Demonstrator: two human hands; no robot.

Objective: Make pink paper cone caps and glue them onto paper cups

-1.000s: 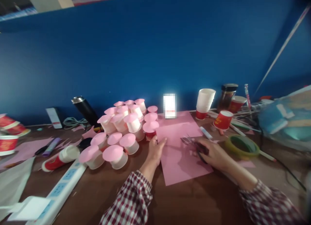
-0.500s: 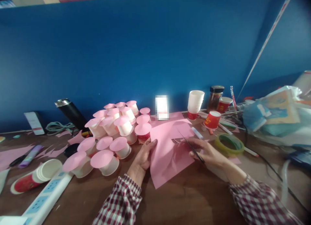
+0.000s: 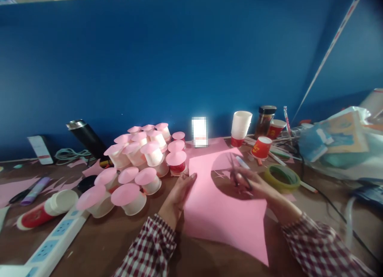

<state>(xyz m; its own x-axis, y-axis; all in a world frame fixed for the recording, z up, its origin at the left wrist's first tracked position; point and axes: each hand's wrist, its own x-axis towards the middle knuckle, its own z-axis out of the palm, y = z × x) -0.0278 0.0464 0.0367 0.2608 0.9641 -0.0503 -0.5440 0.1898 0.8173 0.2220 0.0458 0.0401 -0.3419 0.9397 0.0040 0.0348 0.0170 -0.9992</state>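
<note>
My left hand [image 3: 183, 189] is closed on the left edge of a pink paper sheet [image 3: 206, 213], thumb on top. A wide curved cut opens the right side of this sheet. In my right hand [image 3: 251, 183] I grip dark-handled scissors [image 3: 239, 177]; their blades point away from me, over the curved opening, and are partly blurred. Another pink sheet [image 3: 218, 146] lies flat behind. Left of my left hand stand several upturned paper cups [image 3: 134, 205] topped with shallow pink paper cones [image 3: 128, 194].
Right: a white cup stack [image 3: 241, 125], a red cup [image 3: 261, 147], a tape roll [image 3: 281, 178], a glue stick [image 3: 242, 163] and a dark jar [image 3: 265, 121]. Left: a power strip [image 3: 54, 241], tipped red cups [image 3: 36, 217] and a leaning black flask [image 3: 86, 137]. A blue partition [image 3: 179, 61] rises behind.
The pink sheet has turned and spread toward me and to the right, showing its curved cut. The scissors have shifted and swung more upright in my right hand. My left hand still holds the sheet.
</note>
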